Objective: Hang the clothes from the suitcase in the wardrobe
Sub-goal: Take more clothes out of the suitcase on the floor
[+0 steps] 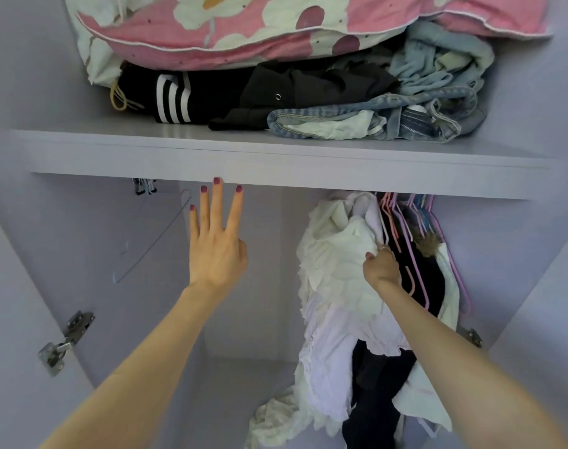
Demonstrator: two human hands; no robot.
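I look into a lilac wardrobe. White ruffled clothes hang under the shelf at the right, beside dark garments on pink and purple hangers. My right hand grips the white clothing near its top. My left hand is raised with straight, spread fingers, its fingertips at the shelf's front edge, holding nothing. A single bare hanger hangs at the left. The suitcase is out of view.
Folded black clothes, jeans and a pink flowered quilt are stacked on the shelf. Metal door hinges sit at the lower left, and another hinge at the right. Clips hang under the shelf.
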